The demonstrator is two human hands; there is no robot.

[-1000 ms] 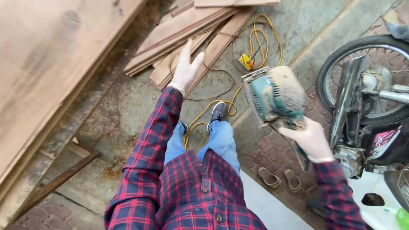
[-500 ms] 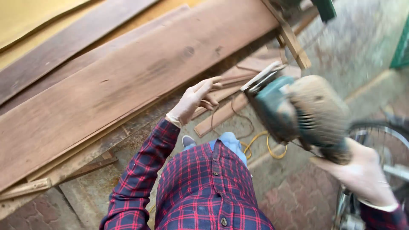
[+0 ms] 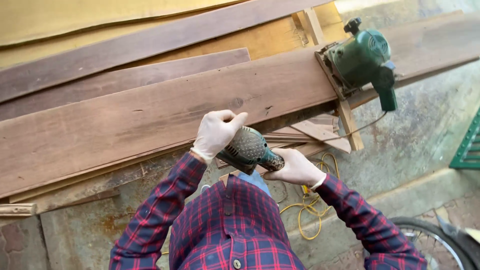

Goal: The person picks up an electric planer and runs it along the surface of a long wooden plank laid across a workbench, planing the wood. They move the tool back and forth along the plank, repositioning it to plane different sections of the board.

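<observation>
The dusty green handheld power tool (image 3: 248, 148) is half hidden between both gloved hands, its base unseen. Behind it, a long brown wooden plank (image 3: 150, 115) lies on a bench over stained concrete. The left hand (image 3: 216, 132) grips its top; the right hand (image 3: 295, 167) clasps its handle end.

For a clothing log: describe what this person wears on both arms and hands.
Both arms are in long sleeves of a plaid shirt, red checks crossed with dark navy, cuffs reaching the wrists. The left hand and right hand each wear a thin, pale, whitish glove that fits closely, rolled at the wrist. No watch, rings or markings show.
</observation>
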